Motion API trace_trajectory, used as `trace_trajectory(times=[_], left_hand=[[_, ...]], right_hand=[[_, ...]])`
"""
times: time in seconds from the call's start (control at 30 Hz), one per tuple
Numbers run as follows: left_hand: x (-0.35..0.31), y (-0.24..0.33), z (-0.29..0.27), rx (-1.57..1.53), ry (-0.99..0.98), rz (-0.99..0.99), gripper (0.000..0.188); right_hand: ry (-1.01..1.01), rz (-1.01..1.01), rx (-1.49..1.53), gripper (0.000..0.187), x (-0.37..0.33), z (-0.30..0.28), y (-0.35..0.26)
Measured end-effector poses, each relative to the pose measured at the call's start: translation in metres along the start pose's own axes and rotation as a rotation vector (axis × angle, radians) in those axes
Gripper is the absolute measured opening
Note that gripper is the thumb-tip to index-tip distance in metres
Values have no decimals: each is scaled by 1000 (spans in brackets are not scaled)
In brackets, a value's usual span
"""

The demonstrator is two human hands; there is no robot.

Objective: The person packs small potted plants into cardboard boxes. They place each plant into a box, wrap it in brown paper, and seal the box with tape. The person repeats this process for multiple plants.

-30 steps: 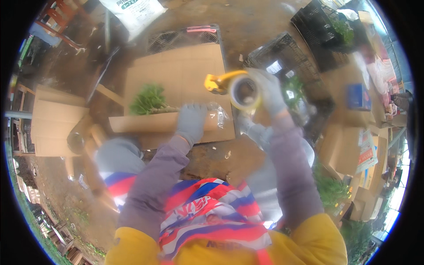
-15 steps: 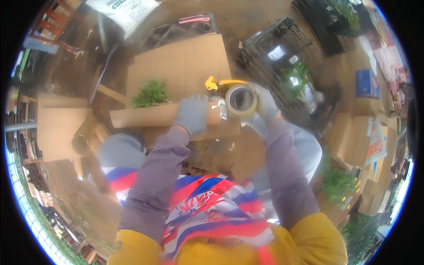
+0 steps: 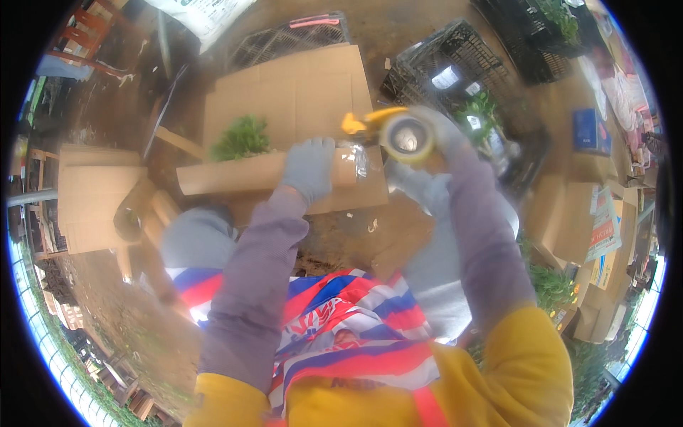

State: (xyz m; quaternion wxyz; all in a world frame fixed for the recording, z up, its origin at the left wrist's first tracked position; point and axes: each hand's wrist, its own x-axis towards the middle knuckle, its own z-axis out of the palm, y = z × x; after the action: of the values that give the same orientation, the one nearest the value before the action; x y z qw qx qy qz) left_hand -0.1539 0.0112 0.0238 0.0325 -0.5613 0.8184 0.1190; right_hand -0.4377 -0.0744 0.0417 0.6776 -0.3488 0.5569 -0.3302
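Note:
My left hand (image 3: 309,171), in a grey glove, presses on a folded cardboard wrap (image 3: 242,171) with its fingers curled over the far edge. A shiny strip of clear tape (image 3: 361,161) lies across the right end of that fold. Just right of it, my gloved right hand (image 3: 442,132) grips a yellow-handled tape dispenser (image 3: 409,136) by its far side, a wide tape roll facing up. Whether tape still links roll and cardboard is too blurred to tell. Leafy green stems (image 3: 242,138) stick out past the fold onto a flat cardboard sheet (image 3: 292,89).
Black plastic crates (image 3: 455,64) stand at the far right, one with greens (image 3: 478,112) beside it. Cut cardboard pieces (image 3: 99,199) are at the left. Cardboard boxes (image 3: 562,220) and a blue box (image 3: 592,132) sit right. A white sack (image 3: 203,18) lies at the back.
My right hand has moved right and slightly away with the tape dispenser, off the end of the cardboard. My left hand keeps its hold on the fold.

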Motion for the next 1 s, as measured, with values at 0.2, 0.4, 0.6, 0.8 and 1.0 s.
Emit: trace_trajectory(times=[0.2,0.4,0.6,0.8,1.0], left_hand=[[29,-26,-10,-25,-50,-87,45],[49,-39,0,-26,-158,-59,61],[42,-51,-31,-29,-194,-39,54],[50,-47,-21,-67,-222,-68,50],[53,-49,-6,-67,-191,-30,43]], right_hand=[[40,-328,-201,32,-169,7,25],[226,-778,-787,28,-154,67,114],[292,-360,-508,29,-83,103,160],[134,-359,-419,35,-77,140,142],[213,-198,-417,34,-147,132,65]])
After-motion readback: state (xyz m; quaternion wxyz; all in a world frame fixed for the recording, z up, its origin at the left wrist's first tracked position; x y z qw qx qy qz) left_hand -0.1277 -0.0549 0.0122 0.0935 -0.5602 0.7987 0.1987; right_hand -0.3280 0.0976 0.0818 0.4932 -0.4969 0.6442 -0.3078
